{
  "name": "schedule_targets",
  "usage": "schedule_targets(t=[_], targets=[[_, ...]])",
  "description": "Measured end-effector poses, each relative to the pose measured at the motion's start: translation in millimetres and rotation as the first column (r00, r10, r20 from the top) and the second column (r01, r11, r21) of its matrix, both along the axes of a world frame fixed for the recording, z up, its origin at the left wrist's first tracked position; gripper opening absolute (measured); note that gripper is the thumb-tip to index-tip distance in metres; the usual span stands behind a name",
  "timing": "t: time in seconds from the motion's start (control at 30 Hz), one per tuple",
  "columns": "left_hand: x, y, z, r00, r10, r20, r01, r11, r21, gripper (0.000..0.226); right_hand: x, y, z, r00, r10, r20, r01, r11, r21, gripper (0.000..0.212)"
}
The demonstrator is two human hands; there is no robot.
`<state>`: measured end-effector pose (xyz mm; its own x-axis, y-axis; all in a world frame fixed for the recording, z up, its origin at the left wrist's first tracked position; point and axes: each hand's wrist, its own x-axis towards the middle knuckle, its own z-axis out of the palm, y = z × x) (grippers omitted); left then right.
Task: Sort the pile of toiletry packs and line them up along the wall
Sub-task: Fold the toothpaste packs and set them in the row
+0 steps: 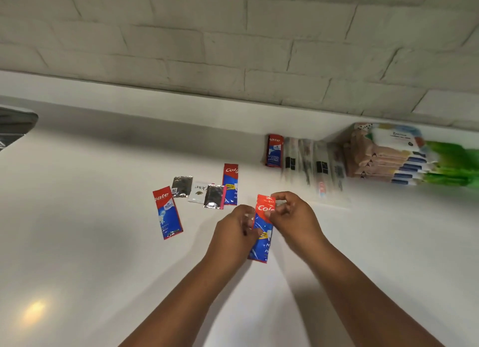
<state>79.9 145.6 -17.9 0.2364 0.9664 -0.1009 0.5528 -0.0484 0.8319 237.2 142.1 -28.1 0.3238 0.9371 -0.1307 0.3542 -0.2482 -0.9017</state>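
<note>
Together, my left hand [237,226] and right hand [290,217] pinched one red-and-blue toothpaste sachet [260,239], well apart from the brick wall [233,48] and the sachet row [311,162] against it.

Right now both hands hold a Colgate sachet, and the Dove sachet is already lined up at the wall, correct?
Not quite. In the head view the Dove sachet still lies in the loose pile on the counter. Both hands, left hand and right hand, do hold the Colgate sachet.

Loose sachets [204,196] lie mid-frame on desk [77,230]; held pack [260,232] just right of them; lined-up packs [363,157] upper right against wall [233,48].
</note>
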Motion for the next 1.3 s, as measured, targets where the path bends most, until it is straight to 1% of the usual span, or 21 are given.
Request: schedule_targets(t=[0.07, 0.17, 0.23, 0.3, 0.33, 0.4, 0.5, 0.57, 0.67, 0.77, 0.83, 0.9, 0.97, 1.03, 1.1, 1.17, 1.3], targets=[[1, -2, -3, 0.996, -0.042, -0.075, 0.051, 0.992, 0.118, 0.037, -4, 1, 1, 0.995, 0.029, 0.098, -0.029, 1.0, -0.001, 0.035], [-2, 1, -8, 0.983, -0.072, -0.171, 0.111, 0.967, 0.229, 0.037, -8, 1, 2, 0.959, 0.078, 0.273, -0.089, 0.996, 0.028, 0.043], [-4, 3, -13, 0.972, -0.076, -0.223, 0.139, 0.95, 0.281, 0.035, -8, 1, 0, 0.902, 0.126, 0.414, -0.155, 0.987, 0.037, 0.043], [-5, 4, -16, 0.963, -0.073, -0.261, 0.156, 0.936, 0.315, 0.034, -8, -1, -1, 0.82, 0.168, 0.548, -0.215, 0.976, 0.022, 0.039], [-6, 5, -18, 0.96, -0.074, -0.271, 0.164, 0.931, 0.328, 0.033, -8, -2, -2, 0.779, 0.182, 0.6, -0.234, 0.972, 0.008, 0.038], [-7, 7, -18, 0.954, -0.083, -0.289, 0.182, 0.924, 0.337, 0.034, -8, -4, -3, 0.726, 0.195, 0.66, -0.245, 0.969, -0.017, 0.038], [-8, 11, -15, 0.954, -0.104, -0.282, 0.199, 0.923, 0.331, 0.032, -6, -4, -4, 0.7, 0.195, 0.687, -0.244, 0.969, -0.026, 0.037], [-10, 18, -8, 0.968, -0.087, -0.236, 0.169, 0.92, 0.354, 0.03, -6, -1, -2, 0.708, 0.149, 0.69, -0.234, 0.972, 0.029, 0.034], [-14, 42, 3, 0.972, -0.005, -0.237, 0.1, 0.914, 0.393, 0.031, -10, 8, 7, 0.755, 0.071, 0.652, -0.207, 0.969, 0.134, 0.031], [-15, 75, 11, 0.951, 0.098, -0.295, 0.028, 0.918, 0.396, 0.029, -17, 26, 13, 0.732, 0.104, 0.674, -0.232, 0.967, 0.103, 0.032], [-12, 95, 14, 0.905, 0.177, -0.387, -0.027, 0.932, 0.362, 0.032, -21, 38, 14, 0.707, 0.121, 0.697, -0.248, 0.965, 0.085, 0.032], [-6, 109, 16, 0.851, 0.219, -0.478, -0.063, 0.945, 0.322, 0.037, -25, 47, 12, 0.68, 0.135, 0.72, -0.249, 0.967, 0.054, 0.034], [1, 116, 19, 0.806, 0.226, -0.547, -0.081, 0.958, 0.277, 0.04, -26, 51, 10, 0.667, 0.141, 0.731, -0.236, 0.971, 0.029, 0.034], [6, 123, 19, 0.773, 0.203, -0.601, -0.097, 0.974, 0.204, 0.047, -25, 56, 7, 0.677, 0.13, 0.725, -0.222, 0.975, 0.032, 0.033], [10, 128, 17, 0.77, 0.177, -0.614, -0.114, 0.983, 0.141, 0.051, -22, 58, 4, 0.695, 0.113, 0.71, -0.211, 0.976, 0.051, 0.032], [12, 131, 15, 0.785, 0.179, -0.593, -0.139, 0.984, 0.114, 0.051, -19, 58, 2, 0.712, 0.101, 0.695, -0.203, 0.977, 0.066, 0.03], [16, 136, 14, 0.803, 0.192, -0.564, -0.151, 0.981, 0.12, 0.04, -16, 55, -2, 0.74, 0.056, 0.671, -0.183, 0.976, 0.12, 0.025]])
